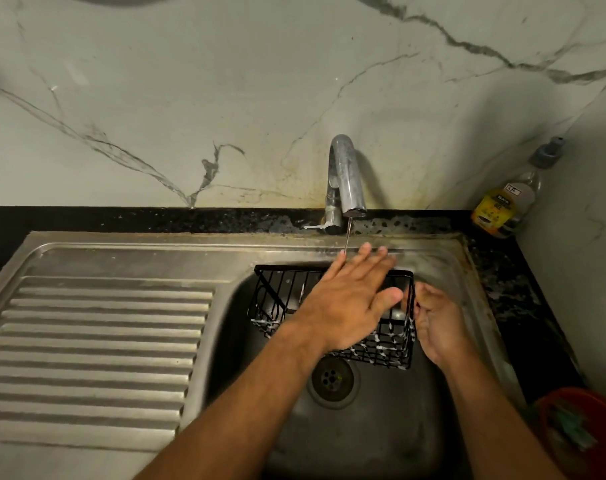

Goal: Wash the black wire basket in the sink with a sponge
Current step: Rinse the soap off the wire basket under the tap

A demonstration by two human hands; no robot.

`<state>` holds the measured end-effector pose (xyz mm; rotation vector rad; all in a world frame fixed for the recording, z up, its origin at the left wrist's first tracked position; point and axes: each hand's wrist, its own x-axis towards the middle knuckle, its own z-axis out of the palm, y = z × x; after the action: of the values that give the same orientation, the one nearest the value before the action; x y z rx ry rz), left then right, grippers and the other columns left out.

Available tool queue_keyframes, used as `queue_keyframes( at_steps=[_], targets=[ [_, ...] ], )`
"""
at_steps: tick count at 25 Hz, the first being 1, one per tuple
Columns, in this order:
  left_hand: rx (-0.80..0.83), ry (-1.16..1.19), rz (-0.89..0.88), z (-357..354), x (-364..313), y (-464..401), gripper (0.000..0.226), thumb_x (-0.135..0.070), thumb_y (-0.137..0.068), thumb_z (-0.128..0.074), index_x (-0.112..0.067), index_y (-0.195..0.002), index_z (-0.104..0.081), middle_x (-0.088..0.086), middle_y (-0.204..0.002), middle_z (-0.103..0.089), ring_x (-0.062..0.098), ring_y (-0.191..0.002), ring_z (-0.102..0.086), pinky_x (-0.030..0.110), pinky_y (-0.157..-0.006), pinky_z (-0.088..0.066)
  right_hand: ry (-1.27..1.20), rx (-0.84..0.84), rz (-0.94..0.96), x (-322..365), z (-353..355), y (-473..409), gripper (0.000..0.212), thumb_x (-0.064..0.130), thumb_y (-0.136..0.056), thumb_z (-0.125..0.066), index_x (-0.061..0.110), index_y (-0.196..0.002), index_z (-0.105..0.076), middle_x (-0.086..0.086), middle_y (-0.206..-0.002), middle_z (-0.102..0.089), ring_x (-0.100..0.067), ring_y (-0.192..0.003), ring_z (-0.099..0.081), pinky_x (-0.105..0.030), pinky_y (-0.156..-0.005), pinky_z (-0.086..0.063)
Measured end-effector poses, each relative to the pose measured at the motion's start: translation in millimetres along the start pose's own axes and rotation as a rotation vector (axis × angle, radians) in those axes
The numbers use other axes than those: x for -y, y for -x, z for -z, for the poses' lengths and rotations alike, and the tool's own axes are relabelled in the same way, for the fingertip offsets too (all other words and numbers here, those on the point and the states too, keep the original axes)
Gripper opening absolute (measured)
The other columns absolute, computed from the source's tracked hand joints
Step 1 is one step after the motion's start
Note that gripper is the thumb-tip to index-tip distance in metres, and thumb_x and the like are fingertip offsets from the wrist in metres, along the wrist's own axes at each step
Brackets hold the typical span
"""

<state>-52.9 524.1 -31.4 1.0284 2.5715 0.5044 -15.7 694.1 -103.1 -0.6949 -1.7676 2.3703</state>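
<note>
At the right end of the black rectangular wire basket (388,344), gripped round the top rim with the curled fingers of the right hand (436,327). Laid the left hand (350,303) flat across the basket's open top, fingers straight and holding nothing, fingertips reaching toward the thin stream of water (347,237). Held the basket inside the bowl of the stainless steel sink (232,341), toward the back, just beyond the round drain (332,377); could not tell whether touching the sink floor or lifted off it. Carried white foam along the lower wires. Judged light and stiff, being thin welded wire, unlikely to bend or break under a firm squeeze, yet slippery where soapy and quick to swing if held by one end only. Best taken by the solid top rim or a corner post, never by a single soapy cross wire. Saw no sponge in either hand. Ran from a curved chrome tap (344,174) at the back edge. Extended leftward into a ribbed steel drainboard (97,341). Bordered behind by a strip of black speckled stone counter (156,220), below a pale marble-veined wall (190,98). Stood in the right corner, a clear bottle with a yellow label and grey pump cap (506,206). Sat at the lower right edge, a red plastic tub (585,420) with something green inside, too blurred to name.
</note>
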Motion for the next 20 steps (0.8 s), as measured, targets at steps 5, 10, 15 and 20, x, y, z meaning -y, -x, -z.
queue_keyframes(
  at_steps=[5, 10, 15, 20],
  targets=[
    [0.004, 0.006, 0.3, 5, 63, 12, 0.064, -0.06, -0.102, -0.008, -0.033, -0.16, -0.003, -0.004, -0.169, 0.004, 0.013, -0.152, 0.017, 0.038, -0.123, 0.014, -0.001, -0.032, 0.0, 11, 20, 4, 0.039, 0.006, -0.103, -0.034, 0.011, -0.067, -0.047, 0.008, -0.054, -0.047, -0.009, -0.056, -0.038, -0.026, -0.061, -0.032],
    [0.02, 0.04, 0.172, 2, 23, 3, 0.06, -0.057, -0.104, -0.011, -0.032, -0.157, -0.023, -0.002, -0.169, -0.006, 0.013, -0.153, 0.016, 0.044, -0.124, 0.016, -0.022, 0.038, -0.02, 2, 5, 6, 0.033, 0.005, -0.102, -0.035, 0.008, -0.075, -0.056, 0.007, -0.054, -0.06, -0.002, -0.051, -0.053, -0.024, -0.06, -0.04],
    [-0.016, -0.079, 0.136, 13, 20, -5, 0.058, -0.057, -0.104, -0.01, -0.033, -0.151, -0.034, -0.002, -0.164, -0.029, 0.015, -0.155, -0.007, 0.048, -0.126, 0.007, -0.133, 0.02, 0.022, 2, 14, 3, 0.035, 0.011, -0.102, -0.034, 0.011, -0.07, -0.047, 0.004, -0.054, -0.048, -0.006, -0.049, -0.045, -0.025, -0.057, -0.036],
    [-0.029, -0.121, 0.39, 24, 49, 0, 0.049, -0.052, -0.106, -0.022, -0.025, -0.124, -0.058, 0.002, -0.117, -0.064, 0.022, -0.125, -0.051, 0.046, -0.115, -0.032, -0.024, -0.035, 0.056, -7, 21, -1, 0.053, 0.037, -0.103, -0.04, 0.01, -0.057, -0.044, 0.002, -0.051, -0.04, -0.011, -0.048, -0.038, -0.028, -0.058, -0.035]
  ],
)
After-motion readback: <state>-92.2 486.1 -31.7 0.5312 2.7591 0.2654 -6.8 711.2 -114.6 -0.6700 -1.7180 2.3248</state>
